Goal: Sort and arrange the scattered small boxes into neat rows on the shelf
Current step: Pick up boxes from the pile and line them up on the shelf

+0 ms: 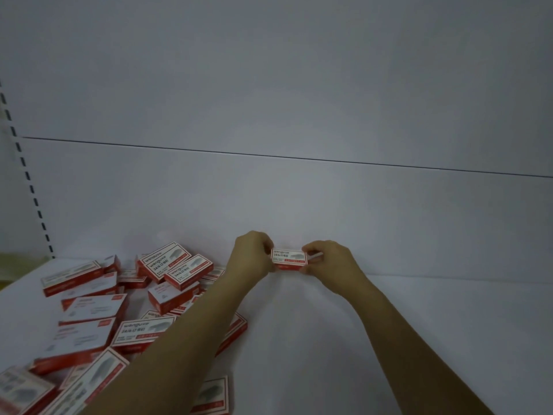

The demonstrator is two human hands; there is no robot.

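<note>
One small red-and-white box [288, 258] sits at the back of the white shelf [419, 324], close to the rear panel. My left hand [254, 253] pinches its left end and my right hand [329, 259] pinches its right end, fingers curled round the box. A heap of several identical red-and-white boxes [125, 310] lies scattered on the left half of the shelf, some stacked and tilted, some partly hidden under my left forearm.
The pale rear panel [299, 190] rises straight behind the box. A slotted upright [33, 190] runs down the left edge. More boxes [212, 396] lie at the near front edge. Bare shelf surface stretches to the right of my right arm.
</note>
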